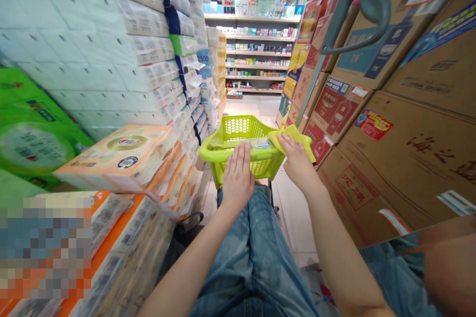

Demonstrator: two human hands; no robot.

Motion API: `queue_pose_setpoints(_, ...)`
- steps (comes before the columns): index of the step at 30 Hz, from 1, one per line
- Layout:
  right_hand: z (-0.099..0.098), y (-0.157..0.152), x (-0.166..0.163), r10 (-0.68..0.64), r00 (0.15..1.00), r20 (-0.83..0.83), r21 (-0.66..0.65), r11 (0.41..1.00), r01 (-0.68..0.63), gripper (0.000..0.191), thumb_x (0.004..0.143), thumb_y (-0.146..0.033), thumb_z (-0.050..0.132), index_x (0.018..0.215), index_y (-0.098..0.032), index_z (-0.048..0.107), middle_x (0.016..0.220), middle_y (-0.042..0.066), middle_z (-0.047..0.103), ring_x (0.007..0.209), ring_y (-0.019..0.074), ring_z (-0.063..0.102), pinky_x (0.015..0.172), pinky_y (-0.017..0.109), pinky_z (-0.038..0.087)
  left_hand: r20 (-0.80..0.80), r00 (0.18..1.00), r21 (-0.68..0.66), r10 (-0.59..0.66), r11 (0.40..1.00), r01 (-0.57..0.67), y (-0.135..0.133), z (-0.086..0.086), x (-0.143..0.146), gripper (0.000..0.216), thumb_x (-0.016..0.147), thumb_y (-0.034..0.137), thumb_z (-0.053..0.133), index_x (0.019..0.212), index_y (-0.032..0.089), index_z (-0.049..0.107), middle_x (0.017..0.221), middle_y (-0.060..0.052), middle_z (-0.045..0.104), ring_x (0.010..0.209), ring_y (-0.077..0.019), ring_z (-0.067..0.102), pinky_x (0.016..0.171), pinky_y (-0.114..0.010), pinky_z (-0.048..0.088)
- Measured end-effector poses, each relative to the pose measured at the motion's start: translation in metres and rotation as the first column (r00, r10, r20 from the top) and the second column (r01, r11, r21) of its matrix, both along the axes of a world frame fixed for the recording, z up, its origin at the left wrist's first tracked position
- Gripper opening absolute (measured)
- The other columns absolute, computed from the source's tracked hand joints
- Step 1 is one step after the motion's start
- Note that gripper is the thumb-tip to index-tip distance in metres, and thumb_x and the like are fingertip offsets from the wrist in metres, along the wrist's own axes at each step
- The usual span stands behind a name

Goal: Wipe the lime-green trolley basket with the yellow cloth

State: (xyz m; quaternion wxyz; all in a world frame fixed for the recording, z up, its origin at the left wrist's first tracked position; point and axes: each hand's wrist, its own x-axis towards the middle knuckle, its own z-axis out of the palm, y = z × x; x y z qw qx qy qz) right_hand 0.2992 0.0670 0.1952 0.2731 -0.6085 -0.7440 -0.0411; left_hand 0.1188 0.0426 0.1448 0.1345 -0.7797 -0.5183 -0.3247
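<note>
Both hands are at the near rim of a lime-green shopping basket (232, 151). Laid flat, the left hand (238, 171) has its fingers straight and together on the rim, clasping nothing. Just right of it, the right hand (297, 161) pinches the near edge of a yellow cloth (293, 134) draped over the basket's right corner; what lies under the cloth is hard to make out. It looks like a wiping or covering step. Any further move would need the cloth pulled taut while the flat palm steadies the basket against rolling.
</note>
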Motion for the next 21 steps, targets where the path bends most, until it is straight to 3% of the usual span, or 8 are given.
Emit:
queue_pose_setpoints(5,0.002,0.001,-0.037,-0.079,0.997,-0.001,0.017,0.997,0.079,0.068,0.074,0.007,0.037,0.139,-0.005,0.052,0.148,0.019,0.05,0.14,0.0285,0.045,0.118,0.049,0.033,-0.015,0.999,0.001,0.042,0.999,-0.042,-0.002,0.001,0.001,0.083,0.081,0.01,0.045,0.157,0.007,0.012,0.163,-0.013,0.023,0.152,-0.0247,0.018,0.123,-0.042,0.023)
queue_pose_setpoints(8,0.004,-0.005,-0.073,0.017,0.999,0.031,0.015,1.0,-0.018,0.061,0.08,0.003,0.038,0.139,-0.007,0.053,0.148,0.017,0.05,0.14,0.0274,0.045,0.119,0.047,0.032,-0.026,0.998,0.026,0.049,0.998,-0.049,-0.001,-0.002,0.0,0.08,0.084,0.011,0.043,0.157,0.008,0.012,0.163,-0.014,0.024,0.152,-0.0247,0.02,0.122,-0.042,0.025)
queue_pose_setpoints(11,0.005,-0.01,-0.087,0.098,0.994,0.044,0.022,0.995,-0.099,0.059,0.085,0.0,0.037,0.141,-0.008,0.051,0.15,0.015,0.048,0.142,0.0262,0.042,0.12,0.046,0.03,-0.023,0.998,0.041,0.065,0.997,-0.064,0.0,-0.007,-0.003,0.076,0.087,0.012,0.041,0.157,0.007,0.012,0.162,-0.015,0.026,0.151,-0.0247,0.021,0.122,-0.042,0.026)
queue_pose_setpoints(15,0.005,-0.008,-0.055,0.142,0.989,0.042,0.001,0.99,-0.143,0.069,0.076,0.007,0.036,0.14,-0.013,0.053,0.151,0.009,0.049,0.141,0.0226,0.044,0.12,0.045,0.031,-0.017,1.0,0.046,0.026,0.999,-0.025,0.0,-0.01,-0.007,0.081,0.084,0.01,0.044,0.157,0.007,0.009,0.162,-0.016,0.027,0.151,-0.0254,0.022,0.122,-0.043,0.027)
queue_pose_setpoints(19,0.006,-0.002,-0.006,-0.034,0.999,-0.003,-0.029,0.999,0.033,0.074,0.069,0.009,0.037,0.138,-0.008,0.055,0.148,0.014,0.051,0.14,0.0269,0.045,0.119,0.05,0.032,0.004,1.0,0.053,-0.016,0.998,0.016,-0.002,-0.008,-0.008,0.082,0.083,0.01,0.045,0.157,0.008,0.01,0.162,-0.016,0.027,0.151,-0.0265,0.023,0.121,-0.045,0.027)
queue_pose_setpoints(21,0.006,0.001,0.003,-0.113,0.994,-0.01,-0.05,0.992,0.113,0.072,0.069,0.009,0.036,0.137,-0.005,0.055,0.146,0.016,0.052,0.139,0.0288,0.046,0.118,0.052,0.032,0.005,1.0,0.05,-0.018,0.999,0.018,-0.003,-0.007,-0.008,0.082,0.082,0.009,0.046,0.157,0.008,0.012,0.162,-0.016,0.027,0.151,-0.0267,0.022,0.121,-0.045,0.027)
